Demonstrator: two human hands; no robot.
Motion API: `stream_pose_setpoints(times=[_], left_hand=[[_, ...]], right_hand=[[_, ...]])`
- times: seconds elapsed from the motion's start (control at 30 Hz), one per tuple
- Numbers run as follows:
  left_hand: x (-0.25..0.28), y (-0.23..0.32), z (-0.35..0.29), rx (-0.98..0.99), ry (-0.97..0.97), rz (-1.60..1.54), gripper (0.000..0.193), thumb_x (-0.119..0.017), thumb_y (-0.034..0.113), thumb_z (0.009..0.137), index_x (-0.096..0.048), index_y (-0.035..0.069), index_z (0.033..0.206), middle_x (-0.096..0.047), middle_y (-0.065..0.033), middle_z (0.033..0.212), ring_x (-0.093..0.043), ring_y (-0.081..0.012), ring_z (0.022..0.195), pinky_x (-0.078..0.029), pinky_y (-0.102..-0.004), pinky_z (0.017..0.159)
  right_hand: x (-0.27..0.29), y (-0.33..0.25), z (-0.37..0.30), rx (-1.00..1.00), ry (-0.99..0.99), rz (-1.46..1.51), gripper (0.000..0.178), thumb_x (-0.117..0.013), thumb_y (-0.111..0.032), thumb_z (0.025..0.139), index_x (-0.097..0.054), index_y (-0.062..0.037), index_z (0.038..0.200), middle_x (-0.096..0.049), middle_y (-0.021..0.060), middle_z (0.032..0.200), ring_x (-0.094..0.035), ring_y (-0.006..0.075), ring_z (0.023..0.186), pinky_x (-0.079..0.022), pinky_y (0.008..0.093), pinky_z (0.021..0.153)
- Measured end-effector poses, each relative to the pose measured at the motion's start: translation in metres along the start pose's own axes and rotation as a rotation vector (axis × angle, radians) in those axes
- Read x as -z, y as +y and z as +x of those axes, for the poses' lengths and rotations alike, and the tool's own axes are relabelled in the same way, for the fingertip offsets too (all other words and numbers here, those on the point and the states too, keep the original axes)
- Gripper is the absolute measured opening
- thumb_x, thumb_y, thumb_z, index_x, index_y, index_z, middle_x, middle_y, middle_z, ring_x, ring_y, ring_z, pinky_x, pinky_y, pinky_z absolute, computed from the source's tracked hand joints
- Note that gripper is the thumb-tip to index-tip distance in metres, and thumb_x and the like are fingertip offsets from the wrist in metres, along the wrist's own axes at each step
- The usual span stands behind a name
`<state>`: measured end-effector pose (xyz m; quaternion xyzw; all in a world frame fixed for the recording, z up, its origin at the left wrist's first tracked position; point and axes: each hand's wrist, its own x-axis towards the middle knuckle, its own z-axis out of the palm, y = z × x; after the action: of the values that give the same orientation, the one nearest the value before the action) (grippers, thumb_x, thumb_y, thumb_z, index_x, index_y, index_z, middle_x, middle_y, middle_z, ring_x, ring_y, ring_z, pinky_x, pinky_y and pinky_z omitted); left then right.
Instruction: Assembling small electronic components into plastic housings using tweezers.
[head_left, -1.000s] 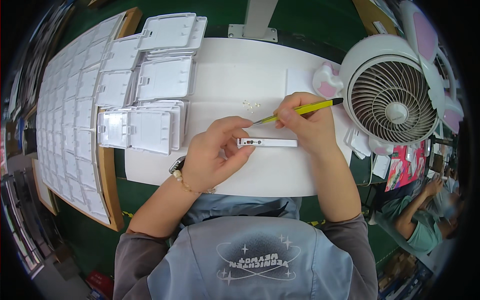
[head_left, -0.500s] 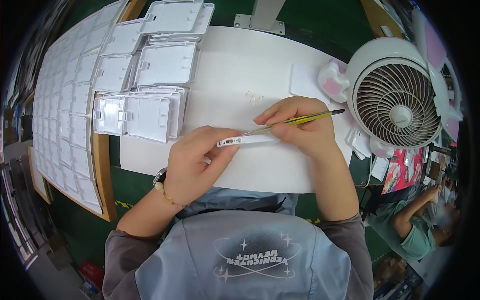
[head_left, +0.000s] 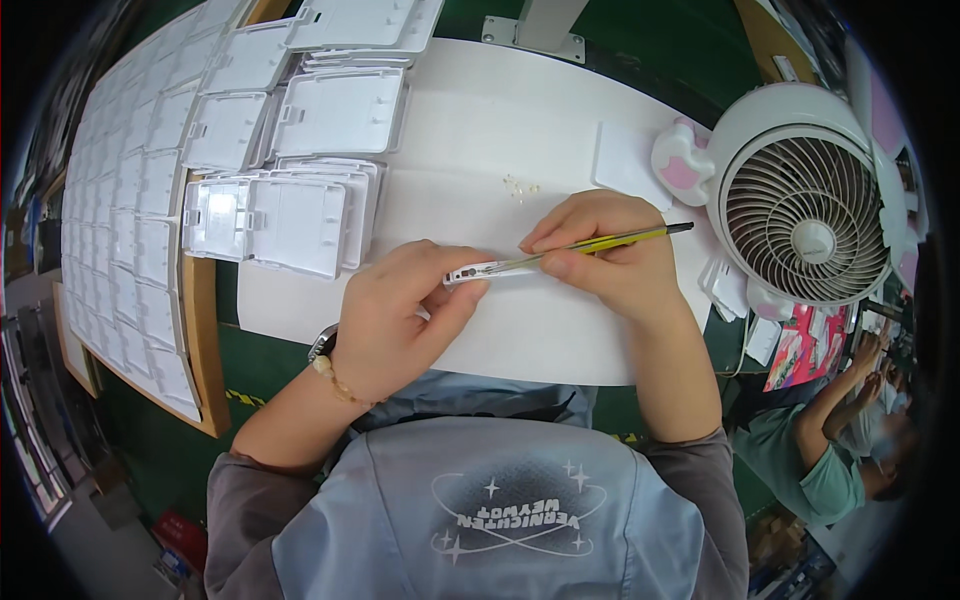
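My left hand (head_left: 400,315) grips a thin white plastic part (head_left: 478,270), held on edge just above the white table (head_left: 520,340). My right hand (head_left: 605,255) is closed around a yellow-green pencil-like tool (head_left: 610,240), and the tool's tip touches the edge of the part close to my left thumb. A few tiny pale scraps (head_left: 522,185) lie on the table beyond my hands.
Stacks of white plastic covers (head_left: 300,215) stand at the left of the table, and many more lie in rows on a wooden board (head_left: 130,200). A pink-and-white desk fan (head_left: 800,210) stands at the right. Another person (head_left: 840,440) sits at lower right.
The view has shifted slightly. My left hand has turned the white part more onto its edge, and the tool's tip has moved along it toward my left thumb.
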<state>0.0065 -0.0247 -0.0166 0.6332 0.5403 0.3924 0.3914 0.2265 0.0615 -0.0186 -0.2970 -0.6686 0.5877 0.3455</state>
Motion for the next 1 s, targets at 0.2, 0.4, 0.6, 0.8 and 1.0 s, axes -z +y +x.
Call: stream_pose_setpoints(times=[0.2, 0.4, 0.6, 0.8, 1.0], left_hand=[[0.000, 0.001, -0.001, -0.003, 0.010, 0.005, 0.017, -0.070, 0.007, 0.088, -0.070, 0.005, 0.104, -0.064, -0.0068, 0.080, -0.063, -0.0141, 0.057, -0.048, -0.0255, 0.051], [0.010, 0.015, 0.004, -0.048, -0.068, 0.175, 0.019, -0.068, 0.006, 0.088, -0.070, 0.006, 0.106, -0.064, -0.0080, 0.081, -0.062, -0.0193, 0.064, -0.049, -0.0290, 0.057], [0.037, 0.038, 0.013, 0.054, -0.297, 0.122, 0.018, -0.063, 0.005, 0.090, -0.070, 0.004, 0.107, -0.064, -0.0123, 0.085, -0.064, -0.0238, 0.076, -0.050, -0.0335, 0.063], [0.049, 0.048, 0.059, 0.297, -0.701, 0.124, 0.020, -0.067, 0.013, 0.085, -0.073, -0.003, 0.096, -0.069, -0.0146, 0.076, -0.069, -0.0199, 0.063, -0.053, -0.0316, 0.062], [0.050, 0.058, 0.080, 0.489, -0.815, 0.117, 0.021, -0.070, 0.012, 0.084, -0.073, -0.005, 0.095, -0.071, -0.0105, 0.076, -0.068, -0.0145, 0.066, -0.055, -0.0262, 0.061]], right_hand=[[-0.001, 0.002, 0.001, 0.013, -0.011, 0.013, 0.010, -0.078, -0.004, 0.075, -0.073, 0.0002, 0.083, -0.073, 0.0141, 0.087, -0.067, 0.0187, 0.077, -0.050, 0.0282, 0.068], [0.004, 0.005, 0.005, 0.076, -0.058, -0.039, 0.009, -0.079, -0.005, 0.074, -0.074, -0.0008, 0.080, -0.073, 0.0127, 0.085, -0.067, 0.0197, 0.075, -0.050, 0.0287, 0.066], [0.005, 0.006, 0.005, 0.244, -0.144, -0.056, 0.015, -0.085, -0.009, 0.069, -0.073, -0.0032, 0.077, -0.073, 0.0105, 0.081, -0.067, 0.0193, 0.071, -0.049, 0.0297, 0.061], [0.007, 0.007, 0.005, 0.332, -0.173, -0.108, 0.017, -0.087, -0.011, 0.068, -0.072, -0.0054, 0.074, -0.074, 0.0090, 0.080, -0.067, 0.0191, 0.070, -0.048, 0.0294, 0.061], [0.007, 0.006, 0.005, 0.293, -0.173, -0.120, 0.017, -0.087, -0.011, 0.068, -0.072, -0.0063, 0.075, -0.074, 0.0075, 0.081, -0.067, 0.0191, 0.073, -0.047, 0.0298, 0.063]])
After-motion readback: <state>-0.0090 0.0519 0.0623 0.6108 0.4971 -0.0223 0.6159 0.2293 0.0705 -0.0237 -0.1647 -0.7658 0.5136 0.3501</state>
